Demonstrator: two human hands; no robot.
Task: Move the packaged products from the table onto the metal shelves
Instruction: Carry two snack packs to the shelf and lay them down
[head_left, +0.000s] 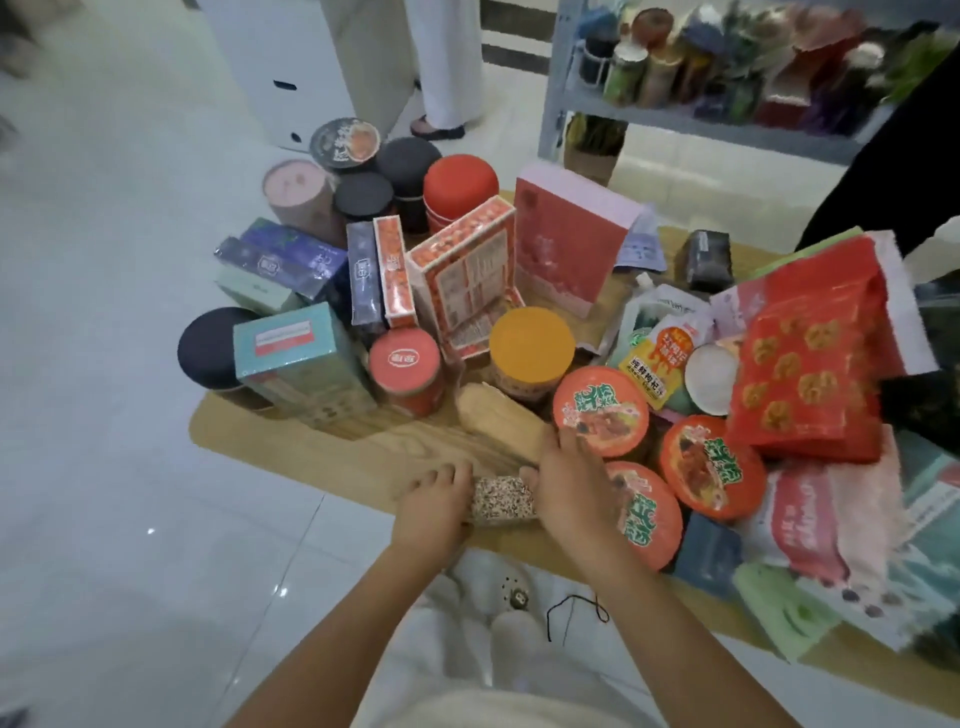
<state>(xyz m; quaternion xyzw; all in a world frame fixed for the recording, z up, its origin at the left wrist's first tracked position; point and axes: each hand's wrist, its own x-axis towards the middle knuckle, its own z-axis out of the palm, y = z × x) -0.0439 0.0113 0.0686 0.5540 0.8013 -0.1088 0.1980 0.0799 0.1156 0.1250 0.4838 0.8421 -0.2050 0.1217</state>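
Observation:
A low wooden table (291, 452) is crowded with packaged products: boxes, round tins, orange-lidded bowls (601, 410) and a red bag (810, 364). At the table's near edge lies a small speckled grain block (501, 500). My left hand (434, 512) grips its left end and my right hand (563, 491) grips its right end. A long tan pack (498, 415) lies just behind the block. The metal shelves (675, 117) stand at the back right, filled with several products.
A person in white trousers and sandals (441, 78) stands beyond the table beside a white box (275, 73). A dark sleeve (893, 171) reaches in at the right. Glossy white floor tiles (104, 364) spread to the left.

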